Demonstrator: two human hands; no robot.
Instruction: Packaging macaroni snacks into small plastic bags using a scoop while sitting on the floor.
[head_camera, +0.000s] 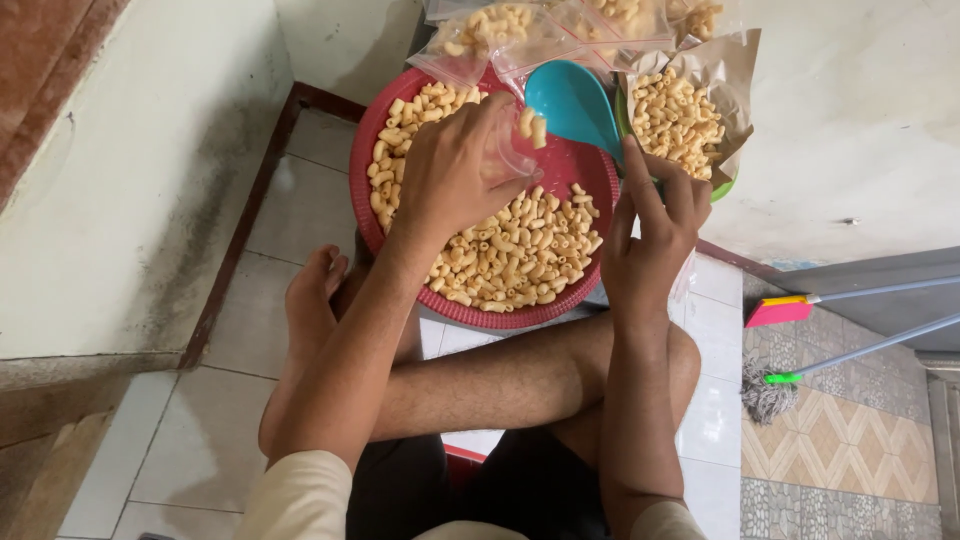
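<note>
A red round basket (372, 140) full of pale elbow-shaped snack pieces (520, 255) rests in front of my crossed legs. My left hand (455, 175) hovers over the basket and pinches a small clear plastic bag (518, 140) with a few pieces inside. My right hand (652, 225) holds the handle of a teal scoop (572, 102), whose bowl is raised above the basket's far rim beside the bag.
Several filled clear bags (490, 30) lie beyond the basket. A green bowl lined with brown paper (722, 75) holds more pieces at the right. A mop and a broom (790, 345) lie on the patterned floor at right. A wall edge runs at left.
</note>
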